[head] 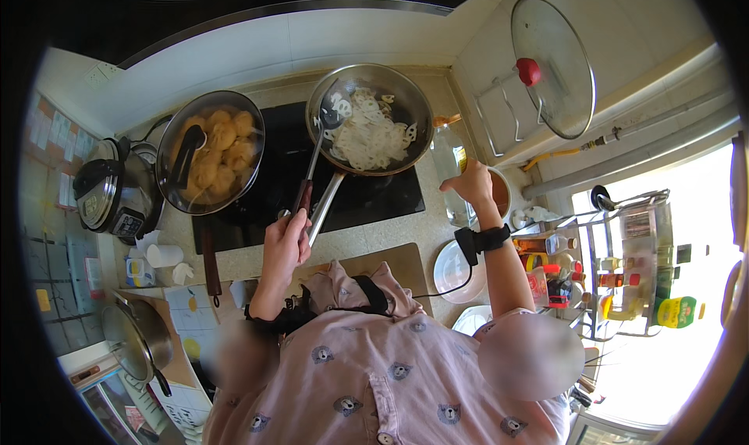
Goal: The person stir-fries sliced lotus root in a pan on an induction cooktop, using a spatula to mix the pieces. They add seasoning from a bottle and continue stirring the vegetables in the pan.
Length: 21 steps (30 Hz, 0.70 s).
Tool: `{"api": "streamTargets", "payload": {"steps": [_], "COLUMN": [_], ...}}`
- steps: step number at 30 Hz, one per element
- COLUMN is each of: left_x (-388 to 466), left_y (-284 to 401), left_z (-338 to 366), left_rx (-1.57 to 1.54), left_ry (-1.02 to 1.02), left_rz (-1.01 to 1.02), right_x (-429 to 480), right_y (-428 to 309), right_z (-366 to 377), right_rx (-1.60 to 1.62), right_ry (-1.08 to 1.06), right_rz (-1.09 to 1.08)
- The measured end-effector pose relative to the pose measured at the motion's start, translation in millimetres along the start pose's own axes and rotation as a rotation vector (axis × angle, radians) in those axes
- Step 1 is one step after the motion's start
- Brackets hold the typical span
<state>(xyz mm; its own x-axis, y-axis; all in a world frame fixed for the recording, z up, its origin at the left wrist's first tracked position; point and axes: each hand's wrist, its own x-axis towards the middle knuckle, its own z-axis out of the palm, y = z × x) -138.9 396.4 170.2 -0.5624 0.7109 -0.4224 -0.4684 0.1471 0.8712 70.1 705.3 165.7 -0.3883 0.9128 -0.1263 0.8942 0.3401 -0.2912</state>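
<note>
My left hand [284,243] grips the brown handle of a metal ladle or turner [316,158]. Its dark head rests inside a frying pan [418,88], against the pan's left side. Thin white lotus root slices [368,134] fill much of the pan, and a few lie on the tool's head. The pan's metal handle [327,205] runs close beside my left fingers; contact is unclear. My right hand [473,184] is around a clear bottle [449,152] with an orange-brown cap, right of the pan. My thumb lies across its near side; the other fingers are partly hidden.
Left of the pan, a glass-lidded pot [256,170] holds round golden pieces on the black cooktop [281,152]. A glass lid [553,64] leans in a wire rack. Behind my right hand is a brown-lined bowl [500,190]. A white bowl [459,272] sits nearer me.
</note>
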Motion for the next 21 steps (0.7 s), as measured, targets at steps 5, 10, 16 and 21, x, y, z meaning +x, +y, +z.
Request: {"api": "streamTargets", "payload": {"steps": [5,10,16,21], "left_x": [3.0,9.8,15.0,15.5], "left_y": [0.1,2.4,3.5,3.2], "left_z": [-12.2,-16.5,-16.3,-15.1], "left_rx": [-0.057,-0.048,-0.058,-0.053], "left_ry": [-0.015,-0.01,-0.021,-0.019], "left_rz": [0.013,0.032,0.017,0.01], "right_x": [30.5,48.2,63.6,72.9], "right_y": [-7.8,-9.2,-10.0,-11.0], "right_z": [-2.3,-4.7,-6.7,-8.4], "right_rx": [-0.158,-0.22,-0.282,-0.339], "right_ry": [-0.083,-0.097,-0.122,-0.162], "right_rz": [0.039,0.037,0.055,0.069]}}
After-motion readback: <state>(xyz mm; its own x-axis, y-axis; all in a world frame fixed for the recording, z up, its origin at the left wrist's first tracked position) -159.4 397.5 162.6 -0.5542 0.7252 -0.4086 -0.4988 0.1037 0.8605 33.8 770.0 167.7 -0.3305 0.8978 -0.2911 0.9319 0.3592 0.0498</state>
